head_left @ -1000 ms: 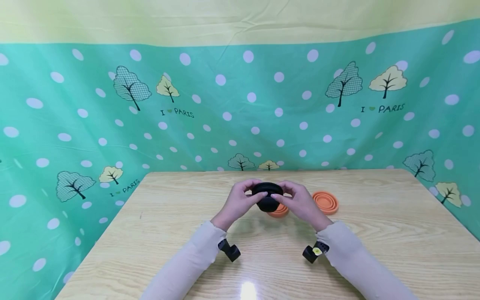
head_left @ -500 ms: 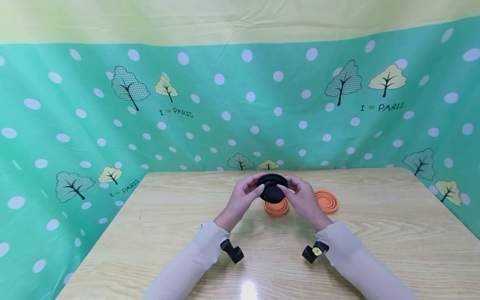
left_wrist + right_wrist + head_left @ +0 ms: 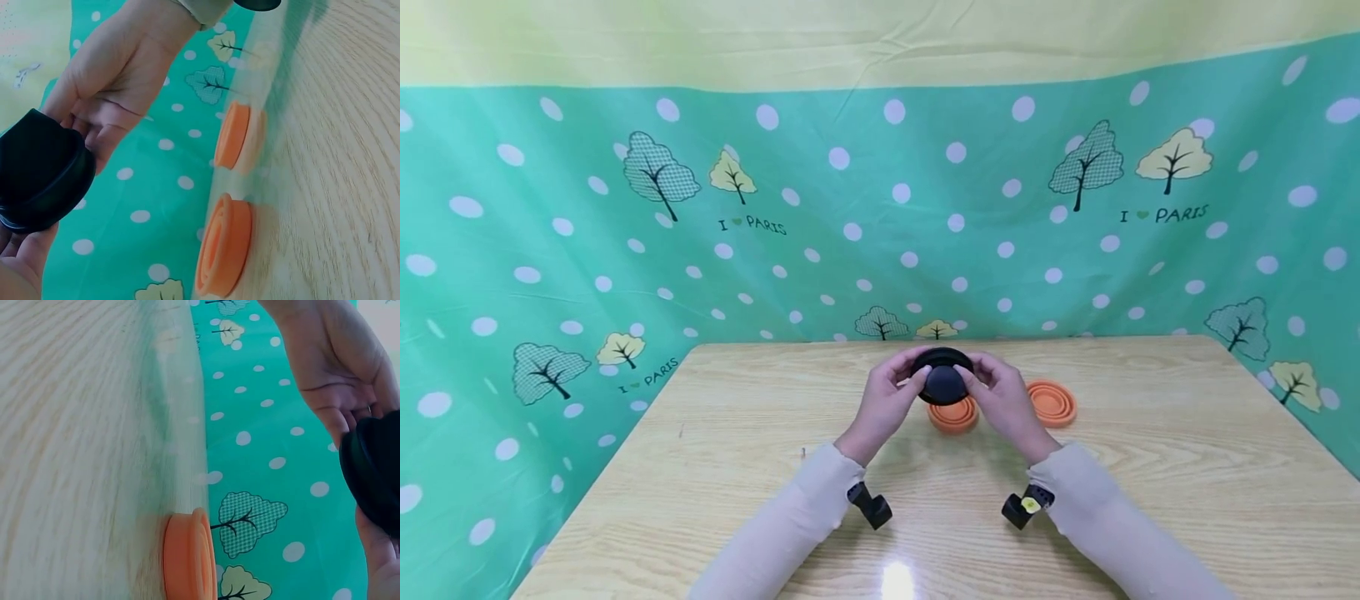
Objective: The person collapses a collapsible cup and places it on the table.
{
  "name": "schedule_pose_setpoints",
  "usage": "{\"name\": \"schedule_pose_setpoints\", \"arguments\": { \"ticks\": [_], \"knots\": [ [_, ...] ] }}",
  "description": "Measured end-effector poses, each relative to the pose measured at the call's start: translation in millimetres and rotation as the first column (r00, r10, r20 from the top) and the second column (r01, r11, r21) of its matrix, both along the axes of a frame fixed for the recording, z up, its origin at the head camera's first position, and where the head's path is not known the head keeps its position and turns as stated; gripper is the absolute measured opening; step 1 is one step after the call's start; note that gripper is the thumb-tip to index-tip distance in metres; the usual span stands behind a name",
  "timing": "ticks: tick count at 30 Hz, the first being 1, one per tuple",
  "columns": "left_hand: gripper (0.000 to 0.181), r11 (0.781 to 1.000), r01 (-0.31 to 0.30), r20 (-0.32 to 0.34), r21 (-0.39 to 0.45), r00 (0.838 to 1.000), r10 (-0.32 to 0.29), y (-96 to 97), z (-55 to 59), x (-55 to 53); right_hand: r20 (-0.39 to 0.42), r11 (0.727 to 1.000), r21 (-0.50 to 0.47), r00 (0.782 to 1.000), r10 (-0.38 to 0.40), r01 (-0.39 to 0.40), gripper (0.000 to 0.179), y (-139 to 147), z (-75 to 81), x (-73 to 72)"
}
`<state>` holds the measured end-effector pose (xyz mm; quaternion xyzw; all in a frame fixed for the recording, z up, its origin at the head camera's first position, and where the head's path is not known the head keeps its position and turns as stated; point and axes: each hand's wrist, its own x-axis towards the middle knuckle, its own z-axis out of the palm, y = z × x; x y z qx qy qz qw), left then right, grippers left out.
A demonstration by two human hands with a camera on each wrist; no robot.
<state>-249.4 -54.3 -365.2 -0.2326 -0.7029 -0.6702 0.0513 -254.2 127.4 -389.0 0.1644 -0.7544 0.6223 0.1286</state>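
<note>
Both hands hold a black round collapsible cup (image 3: 943, 386) above the table, its narrower base turned toward the head camera. My left hand (image 3: 883, 407) pinches its left side, thumb on the base and fingers behind the wide rim. Opposite it, my right hand (image 3: 1006, 407) pinches the right side the same way. The left wrist view shows the black cup (image 3: 44, 169) from the side, with its base still standing out from the rim. Below and partly behind it, an orange collapsed cup (image 3: 953, 418) with concentric rings lies on the table. The inside of the black cup is hidden.
A second orange collapsed cup (image 3: 1051, 404) lies flat to the right, just beyond my right wrist. The pale wooden table (image 3: 715, 500) ends at a green dotted curtain (image 3: 805, 275) behind. Both wrists carry small black cameras.
The black cup has risen slightly and tilted, so its base now faces the head camera more squarely. Both hands moved up with it, uncovering more of the nearer orange cup.
</note>
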Motion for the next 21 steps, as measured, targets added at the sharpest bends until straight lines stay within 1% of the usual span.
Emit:
{"name": "schedule_pose_setpoints", "arguments": {
  "ticks": [2,5,7,10,13,14,17,19,21],
  "knots": [
    [0.034,1.000,-0.015,-0.014,-0.022,1.000,0.015,-1.3,6.1,3.9,0.059,0.998,-0.028,0.997,0.058,-0.056,0.031,2,1.6,0.2],
    [0.034,0.998,-0.024,-0.022,-0.051,0.999,0.023,-4.1,6.8,2.4,0.127,0.991,-0.055,0.983,0.131,-0.125,0.036,4,3.7,1.4],
    [0.034,0.998,-0.008,-0.020,-0.067,1.000,0.006,-6.0,2.0,-2.1,0.145,0.987,-0.036,0.976,0.162,-0.159,0.036,5,3.8,0.8],
    [0.034,0.994,0.031,-0.021,-0.109,0.999,-0.034,-8.0,-8.0,-10.5,0.151,0.980,0.045,0.971,0.183,-0.192,0.031,4,2.7,-0.8],
    [0.035,0.985,0.057,-0.045,-0.165,0.997,-0.065,-8.8,-14.6,-14.8,0.170,0.965,0.085,0.958,0.231,-0.248,0.031,3,1.4,-2.4],
    [0.036,0.983,0.061,-0.040,-0.173,0.997,-0.069,-8.9,-15.2,-14.9,0.169,0.961,0.094,0.956,0.241,-0.259,0.031,3,1.3,-2.4],
    [0.038,0.985,0.079,-0.020,-0.155,0.996,-0.083,-9.4,-15.3,-14.4,0.157,0.954,0.093,0.950,0.268,-0.285,0.030,3,2.1,-1.4],
    [0.038,0.990,0.091,0.016,-0.110,0.996,-0.090,-10.1,-14.0,-13.6,0.143,0.957,0.073,0.952,0.270,-0.283,0.029,3,2.7,-0.1],
    [0.039,0.992,0.115,0.049,-0.048,0.992,-0.113,-11.0,-12.1,-12.5,0.125,0.961,0.041,0.956,0.266,-0.273,0.027,4,3.2,1.1]
  ]
}}
